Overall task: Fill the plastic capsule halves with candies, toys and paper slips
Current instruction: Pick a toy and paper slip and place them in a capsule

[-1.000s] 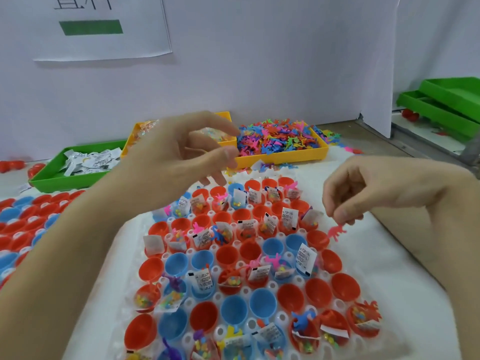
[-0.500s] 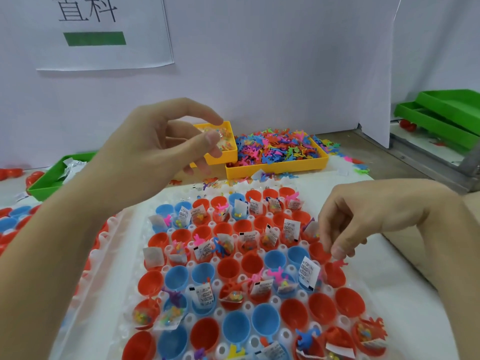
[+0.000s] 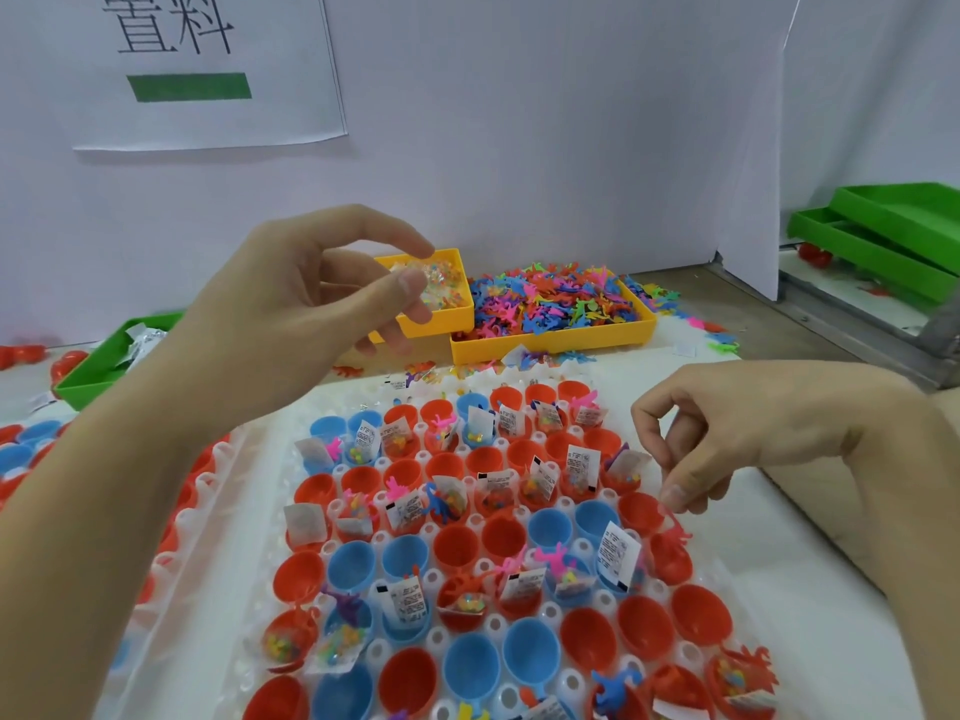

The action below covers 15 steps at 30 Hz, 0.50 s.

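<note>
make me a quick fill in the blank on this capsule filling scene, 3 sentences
1. The heap of small colourful toys lies in a tray coloured ____.
2. The capsule halves in the white holder are red or ____.
3. The right hand hovers over the holder; the left hand is raised in front of the ____ tray of candy packets.

Missing words: yellow; blue; yellow

This is a small packing workshop. On the bench [image 3: 810, 537] sit sorting bins of toy figures [image 3: 550, 304] and candy packets [image 3: 441, 283]. A printed sign [image 3: 202, 70] hangs on the white partition [image 3: 545, 122].
</note>
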Each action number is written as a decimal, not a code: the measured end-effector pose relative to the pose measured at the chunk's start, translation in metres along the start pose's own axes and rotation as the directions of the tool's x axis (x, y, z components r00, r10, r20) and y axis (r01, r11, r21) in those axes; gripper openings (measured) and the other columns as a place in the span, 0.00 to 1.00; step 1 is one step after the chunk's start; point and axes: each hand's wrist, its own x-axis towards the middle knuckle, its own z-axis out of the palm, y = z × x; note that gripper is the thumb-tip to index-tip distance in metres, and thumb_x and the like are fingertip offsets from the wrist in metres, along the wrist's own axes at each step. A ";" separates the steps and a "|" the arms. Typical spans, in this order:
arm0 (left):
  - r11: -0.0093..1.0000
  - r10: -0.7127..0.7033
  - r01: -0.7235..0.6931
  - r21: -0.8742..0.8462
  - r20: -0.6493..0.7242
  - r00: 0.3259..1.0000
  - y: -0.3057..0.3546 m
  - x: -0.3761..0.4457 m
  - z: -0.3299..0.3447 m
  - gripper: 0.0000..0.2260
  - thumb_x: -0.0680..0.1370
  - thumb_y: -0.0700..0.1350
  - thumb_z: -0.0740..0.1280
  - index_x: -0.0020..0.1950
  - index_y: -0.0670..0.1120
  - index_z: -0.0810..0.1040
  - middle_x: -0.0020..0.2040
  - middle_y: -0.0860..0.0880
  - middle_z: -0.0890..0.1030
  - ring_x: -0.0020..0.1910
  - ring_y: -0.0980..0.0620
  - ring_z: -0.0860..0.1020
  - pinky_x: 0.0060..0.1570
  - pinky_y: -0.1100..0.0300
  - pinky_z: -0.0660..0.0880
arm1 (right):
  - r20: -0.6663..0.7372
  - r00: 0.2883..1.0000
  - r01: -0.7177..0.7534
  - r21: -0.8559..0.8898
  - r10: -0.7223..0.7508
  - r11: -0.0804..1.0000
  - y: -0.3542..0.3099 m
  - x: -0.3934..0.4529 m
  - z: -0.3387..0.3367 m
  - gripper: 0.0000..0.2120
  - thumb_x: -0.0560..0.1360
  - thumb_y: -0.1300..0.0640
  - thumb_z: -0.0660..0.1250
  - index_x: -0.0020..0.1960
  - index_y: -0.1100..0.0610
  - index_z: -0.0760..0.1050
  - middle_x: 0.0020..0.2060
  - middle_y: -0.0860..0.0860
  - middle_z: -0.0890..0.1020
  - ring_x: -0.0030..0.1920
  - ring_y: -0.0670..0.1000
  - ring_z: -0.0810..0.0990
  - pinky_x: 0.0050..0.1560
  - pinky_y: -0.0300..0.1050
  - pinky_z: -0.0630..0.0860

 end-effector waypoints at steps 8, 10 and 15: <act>1.000 0.012 -0.012 0.016 -0.008 1.000 -0.004 0.001 -0.005 0.12 0.74 0.55 0.67 0.54 0.54 0.80 0.41 0.49 0.86 0.39 0.47 0.84 0.40 0.59 0.80 | -0.235 0.972 -0.024 0.034 0.032 0.999 0.014 -0.009 -0.008 0.07 0.74 0.47 0.74 0.41 0.48 0.80 0.38 0.53 0.87 0.38 0.48 0.85 0.36 0.34 0.77; 0.999 0.019 -0.019 0.027 -0.016 1.000 -0.004 0.001 -0.007 0.11 0.74 0.55 0.67 0.54 0.55 0.80 0.41 0.50 0.86 0.39 0.48 0.84 0.40 0.58 0.81 | -0.419 0.908 -0.010 0.054 0.031 0.999 0.023 -0.001 -0.012 0.06 0.77 0.49 0.70 0.45 0.50 0.82 0.38 0.52 0.87 0.37 0.47 0.85 0.34 0.35 0.76; 0.999 0.025 -0.024 0.047 -0.023 0.999 -0.003 0.000 -0.012 0.11 0.74 0.56 0.66 0.54 0.55 0.80 0.40 0.51 0.86 0.38 0.51 0.84 0.41 0.57 0.80 | -0.718 0.696 0.058 0.094 0.027 0.994 0.035 0.042 -0.019 0.09 0.81 0.59 0.65 0.48 0.54 0.83 0.38 0.49 0.86 0.39 0.49 0.83 0.36 0.38 0.73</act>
